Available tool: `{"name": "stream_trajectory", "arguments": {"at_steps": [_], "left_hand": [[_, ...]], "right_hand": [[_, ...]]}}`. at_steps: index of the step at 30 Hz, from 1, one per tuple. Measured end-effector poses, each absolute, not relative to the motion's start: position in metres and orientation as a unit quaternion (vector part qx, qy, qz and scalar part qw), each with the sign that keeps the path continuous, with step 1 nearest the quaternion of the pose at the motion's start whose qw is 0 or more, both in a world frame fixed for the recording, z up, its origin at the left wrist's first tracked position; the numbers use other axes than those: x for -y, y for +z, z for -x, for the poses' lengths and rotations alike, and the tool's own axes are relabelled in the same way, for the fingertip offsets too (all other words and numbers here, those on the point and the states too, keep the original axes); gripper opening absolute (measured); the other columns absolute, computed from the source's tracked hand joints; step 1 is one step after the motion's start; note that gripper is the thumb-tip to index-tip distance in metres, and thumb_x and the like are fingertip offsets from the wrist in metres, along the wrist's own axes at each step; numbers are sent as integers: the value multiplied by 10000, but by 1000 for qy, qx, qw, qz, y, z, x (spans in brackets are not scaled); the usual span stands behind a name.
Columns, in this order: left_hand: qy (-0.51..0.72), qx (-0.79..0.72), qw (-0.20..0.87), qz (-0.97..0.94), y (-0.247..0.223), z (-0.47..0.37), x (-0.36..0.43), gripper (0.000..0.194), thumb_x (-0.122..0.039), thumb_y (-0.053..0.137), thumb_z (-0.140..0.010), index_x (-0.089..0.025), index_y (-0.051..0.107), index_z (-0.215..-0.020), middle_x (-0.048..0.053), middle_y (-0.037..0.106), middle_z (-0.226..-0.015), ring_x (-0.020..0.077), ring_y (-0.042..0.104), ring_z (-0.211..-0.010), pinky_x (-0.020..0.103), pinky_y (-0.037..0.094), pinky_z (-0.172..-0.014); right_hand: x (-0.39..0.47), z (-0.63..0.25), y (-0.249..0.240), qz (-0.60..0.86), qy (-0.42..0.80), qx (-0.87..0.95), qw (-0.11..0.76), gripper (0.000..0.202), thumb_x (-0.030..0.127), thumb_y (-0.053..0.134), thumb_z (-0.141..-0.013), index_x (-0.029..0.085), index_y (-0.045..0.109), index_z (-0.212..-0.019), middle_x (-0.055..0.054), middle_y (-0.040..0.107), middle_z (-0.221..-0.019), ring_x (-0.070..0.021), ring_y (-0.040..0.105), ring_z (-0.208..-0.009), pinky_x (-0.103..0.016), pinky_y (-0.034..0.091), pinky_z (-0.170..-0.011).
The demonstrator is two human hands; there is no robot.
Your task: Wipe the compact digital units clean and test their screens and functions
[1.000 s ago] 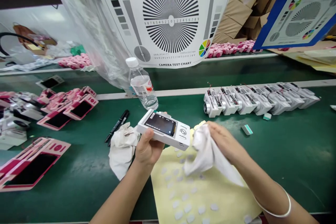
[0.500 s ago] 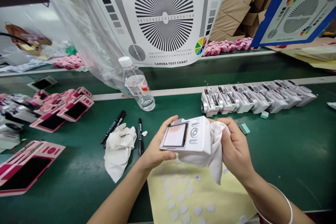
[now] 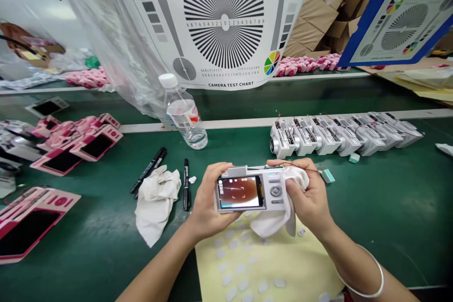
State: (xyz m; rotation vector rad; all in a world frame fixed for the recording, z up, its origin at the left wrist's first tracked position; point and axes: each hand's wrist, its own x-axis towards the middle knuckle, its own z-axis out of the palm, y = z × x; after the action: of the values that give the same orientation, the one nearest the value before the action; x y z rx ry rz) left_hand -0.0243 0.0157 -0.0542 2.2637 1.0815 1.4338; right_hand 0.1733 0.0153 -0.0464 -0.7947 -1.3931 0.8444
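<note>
A white digital camera is held up between both hands, its lit screen and buttons turned toward me. The screen shows a brownish-orange picture with a focus frame. My left hand is closed round the camera's left end, thumb below. At the other end, my right hand grips the camera together with a white cloth, which hangs under it. A thin wire runs along the camera's top edge. Beneath lies a yellow sheet dotted with small pale stickers.
Black markers and a second white cloth lie left of my hands. A water bottle stands behind, below a hanging test chart. White open camera bodies line the back right; pink cameras lie at left.
The camera has tilted so its screen faces me more squarely. Its screen went from pale to a brownish-orange live picture with icons. Both hands keep their hold.
</note>
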Motion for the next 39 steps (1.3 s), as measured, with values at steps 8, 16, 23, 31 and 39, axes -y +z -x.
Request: {"name": "stream_trajectory", "arguments": {"at_steps": [8,16,23,31,39], "left_hand": [[481,-328,-10,-813,-54,23,-16,611,-238,647,-715,-148,370,-1251,122,533,-1068,216,526,-1005,339,498,-831],[500,-344,-87,-790,-51,25,-14,644,-260,678,-684,-108,389,-1239,135,555,-1039,225,557,-965,330,513,-801],[459,-410,-191,-764,-56,20,-13,668,-374,675,-671,-100,415,-1221,131,602,-960,246,593,-867,377,515,-781],[447,-331,-169,-814,-59,9,-4,619,-323,604,-731,-40,403,-1243,153,609,-938,255,612,-885,424,523,-848],[443,-315,-167,-823,-63,5,-4,584,-322,593,-742,5,423,-1195,177,605,-923,253,613,-878,440,538,-851]], "right_hand": [[-39,-181,-62,522,327,621,485,42,232,486,-779,196,500,-794,-21,624,-733,-162,585,-677,-275,449,-636],[-46,-204,-45,492,350,751,266,151,232,487,-745,184,630,-742,-23,668,-778,-191,613,-766,-275,446,-689],[-12,-183,-26,511,32,700,498,60,228,584,-774,194,626,-747,-28,657,-677,-160,589,-594,-267,435,-556],[-17,-143,-30,424,40,740,521,91,271,633,-747,201,580,-771,-50,660,-792,-208,586,-791,-370,464,-745],[-13,-152,-29,456,144,734,482,85,194,613,-697,191,547,-750,-27,657,-746,-177,593,-693,-327,451,-685]]}}
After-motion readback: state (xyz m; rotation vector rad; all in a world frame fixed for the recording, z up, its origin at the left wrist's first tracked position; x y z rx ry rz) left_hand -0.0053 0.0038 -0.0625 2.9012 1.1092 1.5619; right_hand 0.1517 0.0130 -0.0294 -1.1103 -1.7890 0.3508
